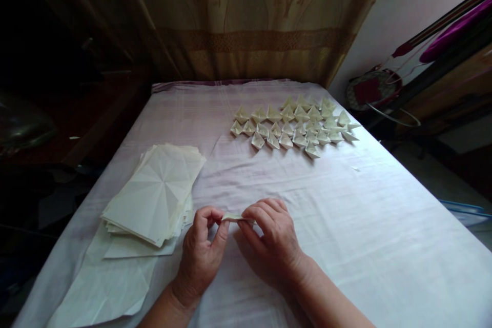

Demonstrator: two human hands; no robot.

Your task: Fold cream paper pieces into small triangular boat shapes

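Between my two hands is a small strip of folded paper [232, 217], held just above the cloth. My left hand [205, 243] pinches its left end between thumb and forefinger. At the other end, my right hand [271, 233] grips it with the thumb below and the fingers on top, covering that part. To the left lies a stack of creased paper sheets [154, 189], the top one marked with folds radiating from its middle. Beyond my hands, at the far right, several small folded paper boats [286, 141] stand close together in rows.
A pale checked cloth [346, 246] covers the table. Under the stack, a loose sheet [103, 287] reaches toward the near left edge. A tiny paper scrap [355, 168] lies at right. A patterned curtain [246, 46] hangs behind; a round bag [372, 89] is beyond the right edge.
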